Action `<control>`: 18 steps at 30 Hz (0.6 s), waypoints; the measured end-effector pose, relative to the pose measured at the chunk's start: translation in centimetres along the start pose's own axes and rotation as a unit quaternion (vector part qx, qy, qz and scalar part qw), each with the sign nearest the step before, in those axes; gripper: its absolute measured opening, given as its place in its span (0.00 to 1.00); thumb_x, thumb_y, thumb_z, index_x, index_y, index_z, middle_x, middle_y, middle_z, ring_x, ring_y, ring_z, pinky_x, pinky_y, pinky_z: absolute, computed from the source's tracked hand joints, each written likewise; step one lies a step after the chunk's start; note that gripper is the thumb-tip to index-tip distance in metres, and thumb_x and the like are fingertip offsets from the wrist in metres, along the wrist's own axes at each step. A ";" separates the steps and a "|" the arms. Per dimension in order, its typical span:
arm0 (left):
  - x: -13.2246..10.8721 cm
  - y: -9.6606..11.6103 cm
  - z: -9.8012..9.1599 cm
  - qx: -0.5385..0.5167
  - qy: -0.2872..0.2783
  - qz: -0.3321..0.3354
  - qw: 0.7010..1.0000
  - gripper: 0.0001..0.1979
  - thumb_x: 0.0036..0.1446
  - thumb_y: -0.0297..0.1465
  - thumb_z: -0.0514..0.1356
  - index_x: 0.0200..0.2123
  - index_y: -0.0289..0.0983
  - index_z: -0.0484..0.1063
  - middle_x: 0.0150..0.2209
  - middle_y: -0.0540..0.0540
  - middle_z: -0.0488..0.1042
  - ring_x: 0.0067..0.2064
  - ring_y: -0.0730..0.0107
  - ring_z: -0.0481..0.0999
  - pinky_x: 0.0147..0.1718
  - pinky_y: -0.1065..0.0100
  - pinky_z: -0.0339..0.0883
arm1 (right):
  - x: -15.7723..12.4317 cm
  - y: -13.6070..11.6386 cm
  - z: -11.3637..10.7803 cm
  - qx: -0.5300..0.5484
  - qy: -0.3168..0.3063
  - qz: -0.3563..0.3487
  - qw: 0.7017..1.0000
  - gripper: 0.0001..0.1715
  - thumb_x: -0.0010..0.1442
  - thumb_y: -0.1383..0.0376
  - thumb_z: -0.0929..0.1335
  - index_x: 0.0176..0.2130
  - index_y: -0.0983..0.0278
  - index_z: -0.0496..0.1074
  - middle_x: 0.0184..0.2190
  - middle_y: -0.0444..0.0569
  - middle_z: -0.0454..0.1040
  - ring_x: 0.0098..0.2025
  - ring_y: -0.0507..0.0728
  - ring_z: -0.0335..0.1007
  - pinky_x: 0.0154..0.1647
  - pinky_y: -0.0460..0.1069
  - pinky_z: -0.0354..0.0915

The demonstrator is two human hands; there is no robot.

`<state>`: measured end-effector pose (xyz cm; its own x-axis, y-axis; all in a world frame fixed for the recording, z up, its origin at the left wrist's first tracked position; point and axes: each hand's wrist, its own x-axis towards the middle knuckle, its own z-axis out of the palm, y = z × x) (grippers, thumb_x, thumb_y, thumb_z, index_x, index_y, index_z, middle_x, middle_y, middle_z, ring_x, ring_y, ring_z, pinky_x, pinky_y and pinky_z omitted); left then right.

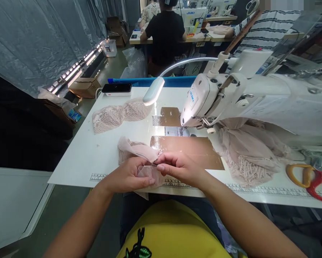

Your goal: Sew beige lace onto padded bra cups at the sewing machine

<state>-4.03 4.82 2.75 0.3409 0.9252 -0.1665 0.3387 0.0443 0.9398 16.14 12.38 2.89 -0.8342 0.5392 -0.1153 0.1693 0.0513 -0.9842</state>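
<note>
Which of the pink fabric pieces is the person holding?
The small sheer piece at the front, pinched between the left hand and right hand. The lace piece lies apart, back left; the bunched pile sits by the sewing machine.

Bright; white gooseneck lamp (153,91) puts glare on glossy brown tape patch (189,147) just past left hand (131,176) & right hand (178,166) pinching pink mesh fabric (135,148); edges fisheye-bent.
</note>
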 end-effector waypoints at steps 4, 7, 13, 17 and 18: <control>0.0 0.0 0.1 0.010 -0.004 0.004 1.000 0.21 0.54 0.37 0.62 0.50 0.35 0.72 0.43 0.44 0.76 0.43 0.58 0.75 0.44 0.62 0.69 | 0.0 -0.2 0.4 0.001 0.018 -0.030 0.999 0.17 0.61 0.55 0.66 0.33 0.66 0.72 0.25 0.43 0.68 0.27 0.50 0.63 0.29 0.45 0.61; -0.4 0.2 0.1 0.014 0.001 -0.011 1.000 0.27 0.54 0.37 0.63 0.57 0.38 0.67 0.50 0.43 0.74 0.45 0.60 0.75 0.42 0.65 0.69 | -1.4 0.2 -0.9 -0.082 0.062 -0.029 0.994 0.17 0.63 0.55 0.64 0.37 0.66 0.74 0.28 0.46 0.73 0.29 0.52 0.67 0.31 0.47 0.63; -2.1 1.0 0.2 -0.015 -0.082 0.014 0.996 0.15 0.58 0.36 0.59 0.47 0.38 0.74 0.37 0.45 0.78 0.35 0.67 0.76 0.33 0.70 0.70 | -5.7 3.7 -6.2 -0.484 0.273 0.039 0.831 0.15 0.63 0.60 0.63 0.41 0.64 0.77 0.43 0.57 0.75 0.47 0.67 0.68 0.45 0.59 0.63; -1.3 1.9 1.8 0.023 -0.068 0.080 0.994 0.14 0.60 0.33 0.58 0.48 0.37 0.73 0.36 0.45 0.79 0.36 0.67 0.77 0.37 0.69 0.70 | -6.5 3.1 -4.3 -0.353 0.212 -0.053 0.909 0.20 0.60 0.57 0.68 0.51 0.59 0.71 0.53 0.55 0.69 0.54 0.65 0.63 0.52 0.59 0.61; -0.9 2.2 2.3 0.028 -0.060 0.097 0.993 0.15 0.60 0.33 0.57 0.49 0.36 0.72 0.36 0.45 0.79 0.37 0.66 0.77 0.39 0.68 0.69 | -6.2 2.6 -3.2 -0.277 0.151 -0.091 0.945 0.25 0.56 0.55 0.70 0.52 0.59 0.69 0.53 0.55 0.68 0.53 0.64 0.64 0.52 0.57 0.62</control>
<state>-1.63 3.22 4.28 0.5058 0.8624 -0.0216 0.3028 -0.1540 0.9405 23.42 11.82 1.45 -0.7026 0.6896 0.1751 0.3549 0.5530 -0.7538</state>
